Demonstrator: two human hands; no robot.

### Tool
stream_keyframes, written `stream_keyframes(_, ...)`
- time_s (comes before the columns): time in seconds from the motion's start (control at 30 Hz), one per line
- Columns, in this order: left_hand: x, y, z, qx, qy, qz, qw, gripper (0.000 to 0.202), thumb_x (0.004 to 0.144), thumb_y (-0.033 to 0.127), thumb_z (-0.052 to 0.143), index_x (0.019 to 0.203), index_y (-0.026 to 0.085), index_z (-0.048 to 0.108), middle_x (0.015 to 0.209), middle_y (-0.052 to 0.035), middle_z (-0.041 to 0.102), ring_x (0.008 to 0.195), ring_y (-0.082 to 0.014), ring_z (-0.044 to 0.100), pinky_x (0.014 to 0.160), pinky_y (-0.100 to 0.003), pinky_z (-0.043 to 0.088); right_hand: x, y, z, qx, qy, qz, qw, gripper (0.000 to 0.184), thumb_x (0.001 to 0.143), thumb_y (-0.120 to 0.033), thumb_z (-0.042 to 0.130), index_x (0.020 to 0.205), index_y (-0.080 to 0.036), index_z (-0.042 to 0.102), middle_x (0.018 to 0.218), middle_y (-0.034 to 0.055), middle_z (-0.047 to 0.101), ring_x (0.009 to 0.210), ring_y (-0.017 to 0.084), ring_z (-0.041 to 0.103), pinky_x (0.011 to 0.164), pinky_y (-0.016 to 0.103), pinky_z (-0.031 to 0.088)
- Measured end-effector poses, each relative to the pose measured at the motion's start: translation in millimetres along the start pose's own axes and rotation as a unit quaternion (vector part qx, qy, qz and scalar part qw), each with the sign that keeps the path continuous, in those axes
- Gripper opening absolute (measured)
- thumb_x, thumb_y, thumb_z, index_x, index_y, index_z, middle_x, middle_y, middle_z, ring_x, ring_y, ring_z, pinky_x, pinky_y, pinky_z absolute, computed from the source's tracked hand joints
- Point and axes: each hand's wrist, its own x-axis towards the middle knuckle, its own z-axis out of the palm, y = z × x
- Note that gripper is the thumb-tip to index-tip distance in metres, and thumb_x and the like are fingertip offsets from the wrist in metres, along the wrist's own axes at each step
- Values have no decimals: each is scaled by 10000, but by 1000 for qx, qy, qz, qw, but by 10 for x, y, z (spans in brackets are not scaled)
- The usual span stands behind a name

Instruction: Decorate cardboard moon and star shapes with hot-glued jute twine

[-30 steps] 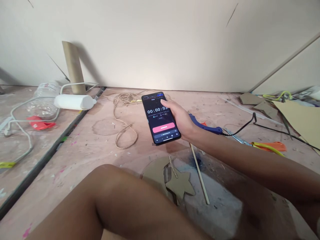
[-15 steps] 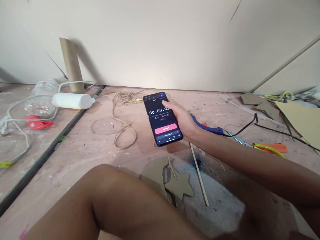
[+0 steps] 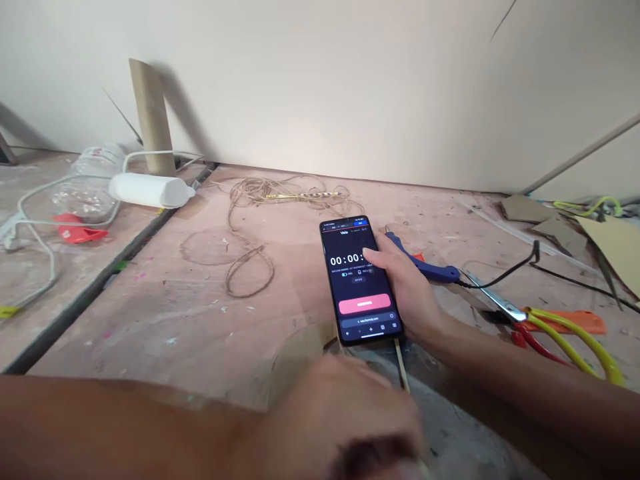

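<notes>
My right hand holds a black phone low over the floor, thumb on the screen. The screen shows a timer with white digits and a pink button. My left hand comes in from the lower left, close to the camera and blurred, just below the phone; whether its fingers hold anything cannot be told. A thin wooden stick and a round cardboard piece lie under the phone, partly hidden by my left hand.
A blue glue gun with a black cord lies behind my right hand. Yellow-handled scissors lie at the right. Loose twine, a cardboard tube, a white bottle and a clear plastic bottle are at the left. Cardboard scraps are far right.
My right hand has brought the phone lower and nearer. My left arm has swung in across the bottom of the view, covering the cardboard star and my leg.
</notes>
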Motion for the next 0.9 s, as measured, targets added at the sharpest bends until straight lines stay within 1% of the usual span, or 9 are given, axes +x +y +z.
stream_keyframes(0.03,9,16,-123,1,48,-18,999,611,1296,638,709,824,261,616,741,-9,591,695,-206,567,676,-405,463,-10,13,-1,4,4,5,1000,467,892,-537,1022,1257,-300,850,1167,23,874,1004,282,805,893,420,683)
stream_keyframes(0.07,5,29,-238,-4,141,-48,989,625,1270,583,736,769,248,569,697,0,511,668,-190,485,653,-408,367,-18,23,-1,7,8,11,1000,487,891,-547,1023,1278,-307,852,1167,19,872,989,275,797,881,412,682)
stream_keyframes(0.13,-20,26,-432,-17,255,-69,964,547,1215,455,770,769,245,531,716,23,448,687,-176,390,655,-385,322,-36,27,-1,14,11,24,1000,542,885,-558,1028,1341,-326,849,1173,13,873,975,270,787,861,407,685)
stream_keyframes(0.27,-74,-117,-640,-60,370,-83,923,86,1102,266,785,1131,273,704,825,48,587,768,-191,488,699,-324,389,-103,-25,-7,20,-1,60,998,629,847,-533,1044,1410,-336,846,1376,65,923,1159,352,852,922,468,735)
stream_keyframes(0.4,-157,-234,-684,-103,347,-102,927,669,1064,203,791,1703,349,659,1006,28,780,924,-228,691,839,-347,533,-167,-58,-10,4,-51,79,996,625,841,-499,1087,1410,-309,909,1421,101,955,1237,378,890,1021,488,738)
stream_keyframes(0.57,-258,-236,-758,-113,222,-108,963,1124,1035,292,1009,2021,411,483,1334,-65,864,1200,-303,772,1107,-442,624,-183,25,0,29,-98,71,992,622,938,-446,1083,1532,-367,916,1440,57,972,1130,301,922,943,431,755)
stream_keyframes(0.67,-299,-298,-828,-124,208,-103,965,1150,1105,322,959,2084,458,372,1599,-105,832,1460,-361,758,1287,-524,610,-178,58,3,40,-102,42,993,737,937,-392,1075,1640,-371,855,1696,54,904,1515,358,878,1224,516,757)
stream_keyframes(0.77,-324,-368,-896,-130,203,-83,967,1134,1095,331,974,2071,478,416,1712,-120,802,1551,-393,743,1377,-608,603,-164,71,4,51,-97,31,993,784,904,-367,1085,1650,-353,845,1877,52,796,1837,393,667,1504,604,597)
stream_keyframes(0.9,-313,-389,-940,-140,148,-69,977,1124,1136,483,1052,2062,523,415,1712,-132,794,1577,-401,766,1394,-641,639,-138,104,1,87,-97,14,991,769,863,-332,1127,1588,-364,873,1897,36,779,1892,391,609,1525,621,591)
